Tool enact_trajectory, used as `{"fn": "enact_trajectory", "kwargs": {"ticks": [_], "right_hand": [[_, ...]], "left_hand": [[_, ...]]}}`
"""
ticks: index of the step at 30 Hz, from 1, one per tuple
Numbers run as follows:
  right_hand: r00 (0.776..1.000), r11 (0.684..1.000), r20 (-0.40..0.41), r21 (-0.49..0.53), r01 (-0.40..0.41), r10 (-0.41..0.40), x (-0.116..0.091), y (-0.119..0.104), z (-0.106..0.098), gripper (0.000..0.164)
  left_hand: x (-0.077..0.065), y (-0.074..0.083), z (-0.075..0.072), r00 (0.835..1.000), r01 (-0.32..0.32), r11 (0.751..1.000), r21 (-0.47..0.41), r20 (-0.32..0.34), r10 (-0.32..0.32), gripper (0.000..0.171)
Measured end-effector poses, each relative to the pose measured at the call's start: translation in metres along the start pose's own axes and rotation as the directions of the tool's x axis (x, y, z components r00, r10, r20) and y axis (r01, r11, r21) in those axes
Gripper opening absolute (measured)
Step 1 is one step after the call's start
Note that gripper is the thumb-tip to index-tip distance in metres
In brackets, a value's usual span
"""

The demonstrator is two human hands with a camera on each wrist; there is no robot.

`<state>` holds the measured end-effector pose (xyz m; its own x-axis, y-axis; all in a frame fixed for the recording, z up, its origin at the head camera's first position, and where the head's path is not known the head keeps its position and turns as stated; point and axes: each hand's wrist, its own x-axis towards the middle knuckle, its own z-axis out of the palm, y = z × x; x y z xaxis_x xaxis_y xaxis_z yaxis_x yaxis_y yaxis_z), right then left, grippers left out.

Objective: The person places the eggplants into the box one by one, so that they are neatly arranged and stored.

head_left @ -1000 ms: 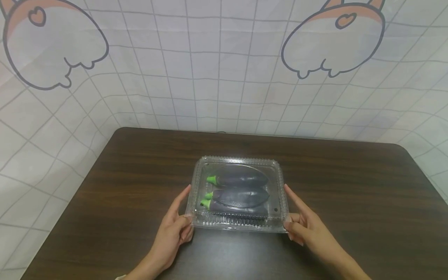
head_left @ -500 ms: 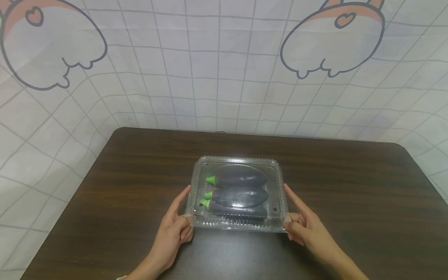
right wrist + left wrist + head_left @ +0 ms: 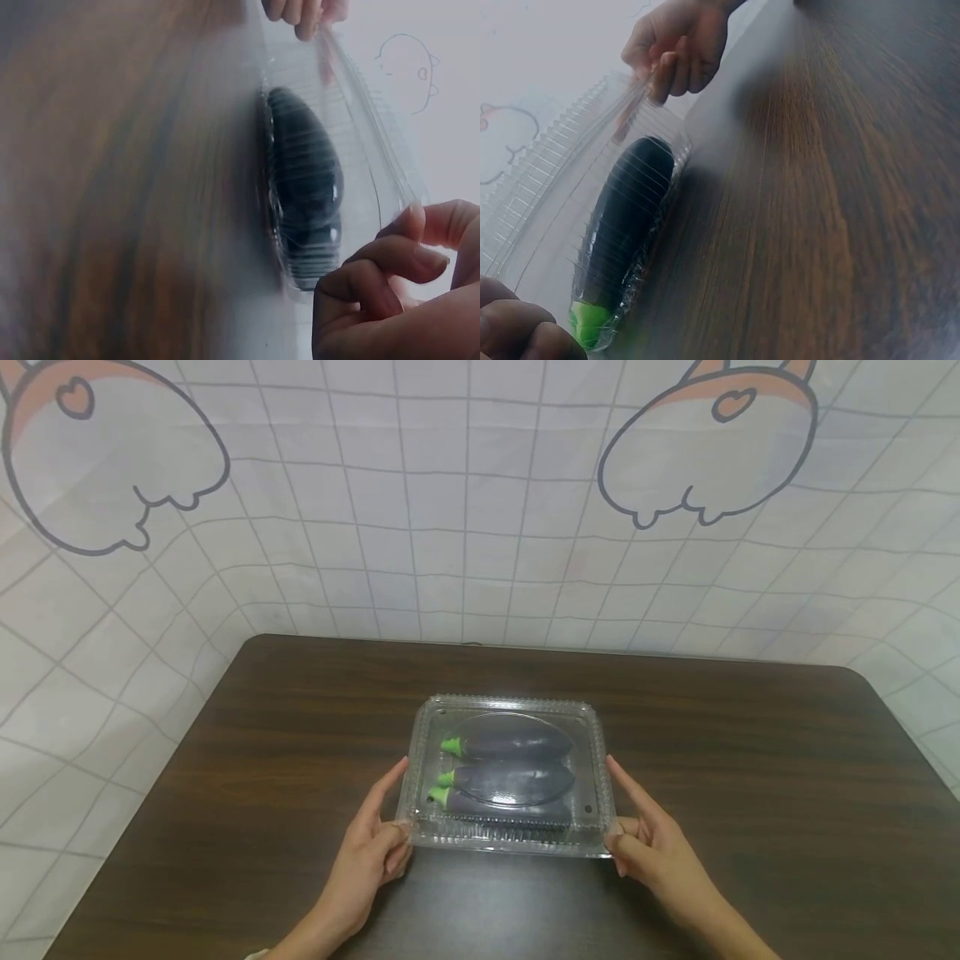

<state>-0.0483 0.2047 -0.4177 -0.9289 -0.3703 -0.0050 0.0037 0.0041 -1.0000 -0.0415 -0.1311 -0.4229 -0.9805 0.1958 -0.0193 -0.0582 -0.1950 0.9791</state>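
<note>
A clear plastic clamshell box (image 3: 510,839) with its lid down is between my two hands. Inside lie three eggplants (image 3: 517,781), dark purple with green stem ends on the left. My left hand (image 3: 371,852) pinches the box's near left corner, thumb on the rim, its index finger stretched along the side. The near right corner is pinched by my right hand (image 3: 660,860) in the same way. Both wrist views show the ribbed side wall with a dark eggplant (image 3: 626,217) behind it; the right wrist view shows curled fingers (image 3: 367,289) at the rim.
The dark brown wooden table (image 3: 300,735) lies beneath the box. Behind and beside it hangs a white grid-patterned cloth (image 3: 435,527) with cartoon drawings, meeting the table's back edge.
Both hands keep their hold on the box's corners. The box and the right hand shift very slightly left in the head view; otherwise the scene looks the same.
</note>
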Motion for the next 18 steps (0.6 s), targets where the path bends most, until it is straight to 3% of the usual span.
{"fn": "enact_trajectory", "kwargs": {"ticks": [18], "right_hand": [[0.999,1.000,-0.033,-0.002,-0.006,0.006,0.0000,-0.0002,0.0038,0.087]], "left_hand": [[0.0000,0.0005,-0.0023,0.998,-0.008,0.999,-0.052,0.066,0.012,0.073]]}}
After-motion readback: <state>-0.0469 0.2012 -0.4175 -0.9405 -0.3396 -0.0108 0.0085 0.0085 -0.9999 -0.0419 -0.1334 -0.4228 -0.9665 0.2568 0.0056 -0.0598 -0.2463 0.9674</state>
